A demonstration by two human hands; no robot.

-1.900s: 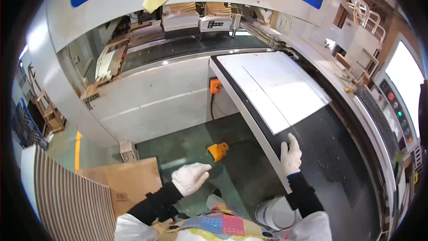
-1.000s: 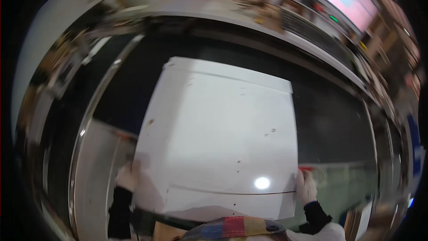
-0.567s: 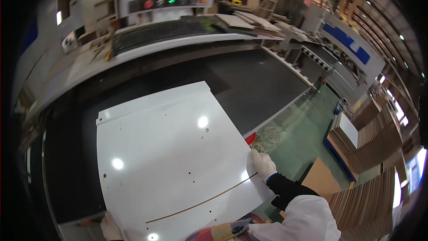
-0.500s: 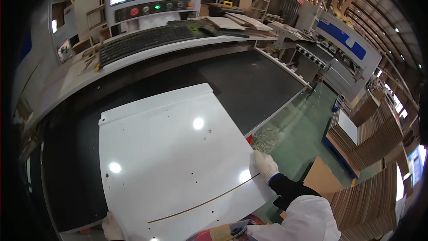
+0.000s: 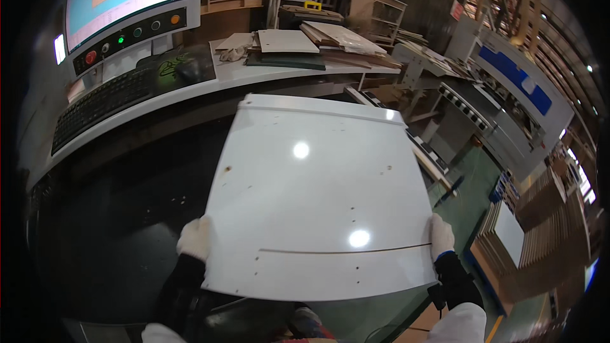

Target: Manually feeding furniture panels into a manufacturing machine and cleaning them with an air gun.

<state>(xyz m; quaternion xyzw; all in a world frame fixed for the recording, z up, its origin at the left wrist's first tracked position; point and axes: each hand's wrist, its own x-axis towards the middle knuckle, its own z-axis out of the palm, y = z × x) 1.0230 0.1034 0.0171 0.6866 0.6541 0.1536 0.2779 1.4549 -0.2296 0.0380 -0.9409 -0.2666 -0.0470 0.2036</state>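
The white board (image 5: 318, 178), askew a moment ago, now sits level between left hand (image 5: 194, 239) and right hand (image 5: 442, 236), each clamped on a side edge; clearance over the black table (image 5: 114, 235) is uncertain from here.

The panel (image 5: 311, 200) looks smooth and glossy, its white face throwing back bright spots of light; the groove (image 5: 346, 252) shows dull brown. The gloves (image 5: 443, 236) are matt white cloth, the cuffs (image 5: 459, 282) dark fabric. The table (image 5: 114, 228) has a low black sheen; the keyboard (image 5: 101, 109) looks plastic, the shelf (image 5: 230, 7) wooden.
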